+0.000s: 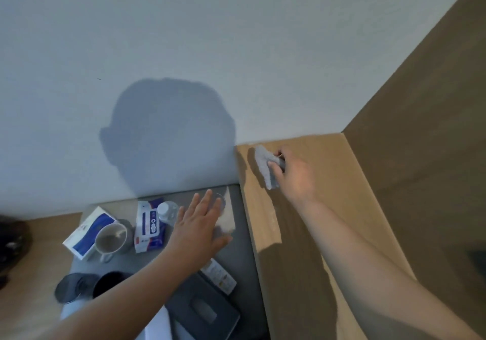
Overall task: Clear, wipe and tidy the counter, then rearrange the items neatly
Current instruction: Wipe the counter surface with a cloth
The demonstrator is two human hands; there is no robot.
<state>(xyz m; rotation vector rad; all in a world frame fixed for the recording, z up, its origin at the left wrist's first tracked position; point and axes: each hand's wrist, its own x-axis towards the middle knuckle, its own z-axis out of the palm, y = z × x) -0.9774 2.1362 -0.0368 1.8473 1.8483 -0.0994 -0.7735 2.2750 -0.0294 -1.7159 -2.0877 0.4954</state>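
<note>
My right hand (pixel 293 174) grips a grey cloth (pixel 264 165) and holds it against the raised wooden ledge (pixel 310 208) near its far corner by the wall. My left hand (pixel 201 224) is stretched out flat, fingers straight, over the grey counter (pixel 244 258), close to a clear glass (pixel 221 201) whose rim shows behind the fingertips. On the counter stand a metal mug (pixel 110 239), a white and blue box (pixel 88 230), a pack of wipes (pixel 150 225) and a small plastic bottle (pixel 167 211).
A remote control (pixel 219 276) and a dark tissue box (pixel 205 310) lie near the counter's front. A round lid (pixel 71 287) and a black cup (pixel 110 283) sit front left. A tall wooden panel (pixel 420 129) rises on the right; the white wall is behind.
</note>
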